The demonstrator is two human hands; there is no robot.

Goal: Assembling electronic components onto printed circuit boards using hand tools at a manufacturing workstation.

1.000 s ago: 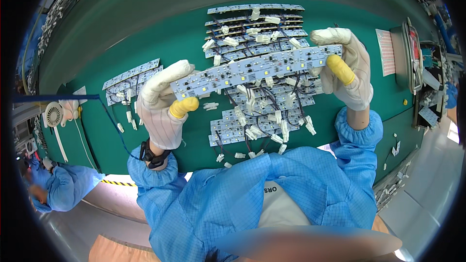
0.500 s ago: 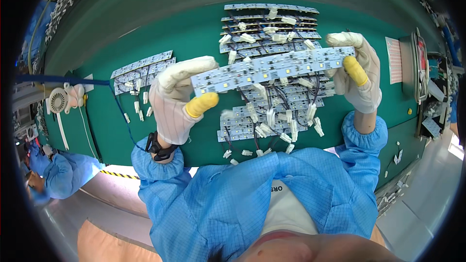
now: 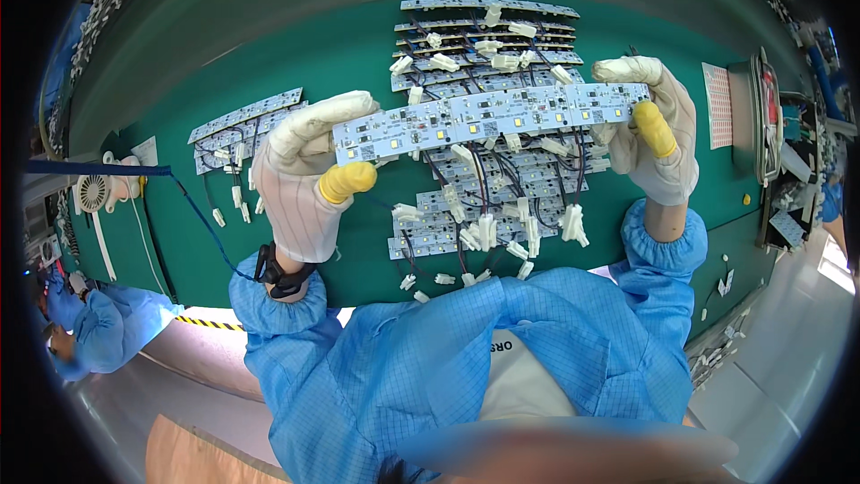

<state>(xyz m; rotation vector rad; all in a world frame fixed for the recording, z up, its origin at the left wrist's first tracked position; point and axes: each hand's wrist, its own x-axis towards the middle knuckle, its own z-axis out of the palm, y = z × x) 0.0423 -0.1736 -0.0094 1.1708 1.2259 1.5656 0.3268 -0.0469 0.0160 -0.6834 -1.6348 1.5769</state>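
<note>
A long, narrow white circuit-board strip (image 3: 488, 116) spans between the fingers of the white-gloved left hand (image 3: 303, 175) and white-gloved right hand (image 3: 672, 157), each pinching one end. It should be light, stiff and fairly brittle, best held by its edges.

There's a long, pale, yellow-dotted circuit board (image 3: 491, 116) held up at twelve o'clock, ends just short of nine and three.

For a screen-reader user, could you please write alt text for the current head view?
Gloved left hand and right hand hold a long white LED circuit board by its ends above a green tabletop. More LED boards with white connectors lie on it; a white fan is at far left.
</note>
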